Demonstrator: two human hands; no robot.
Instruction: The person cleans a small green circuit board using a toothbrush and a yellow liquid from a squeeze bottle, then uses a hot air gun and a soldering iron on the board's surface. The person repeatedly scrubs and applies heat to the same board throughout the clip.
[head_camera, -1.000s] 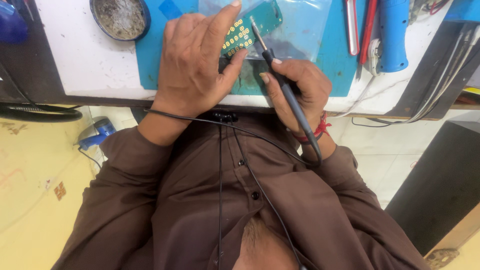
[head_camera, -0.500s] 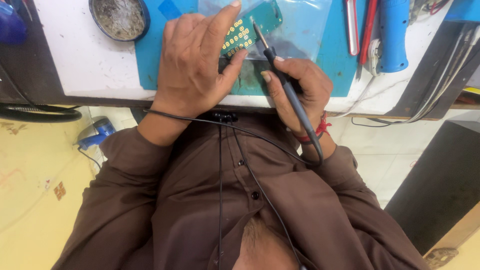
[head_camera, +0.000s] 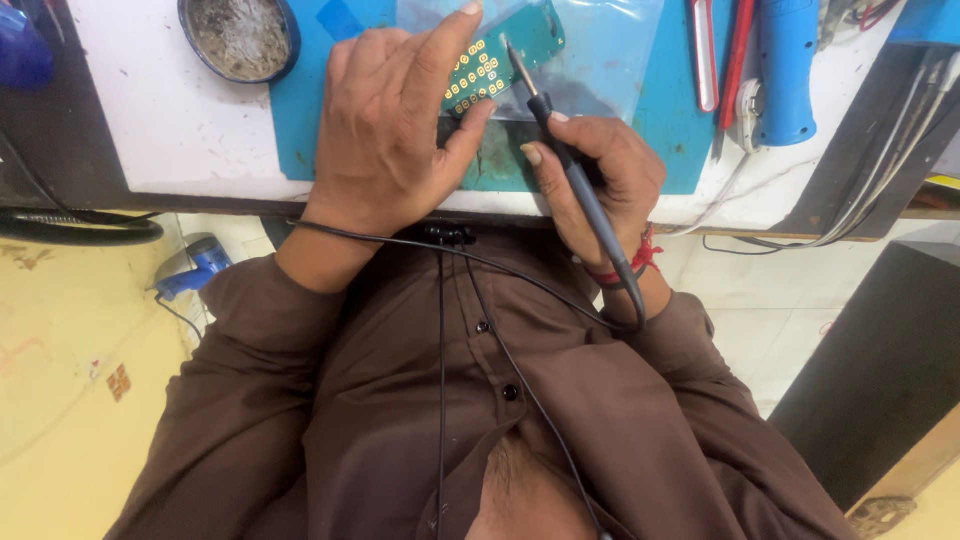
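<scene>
A white desk (head_camera: 180, 120) runs across the top of the frame, covered in the middle by a blue mat (head_camera: 300, 120). At upper centre a green circuit board (head_camera: 500, 55) with rows of gold pads is pinned on the mat by the left hand (head_camera: 395, 130), its fingers spread over the board's left part and the thumb pressed near its lower edge. The right hand (head_camera: 605, 175) is closed around a dark soldering iron (head_camera: 560, 150), whose tip is set against the board. A clear plastic bag (head_camera: 610, 50) lies under and right of the board. At upper left a round tin (head_camera: 238, 35) holding greyish residue is seen. At upper right, a red-handled tool (head_camera: 745, 50) and a blue tool (head_camera: 788, 70) lie side by side.
</scene>
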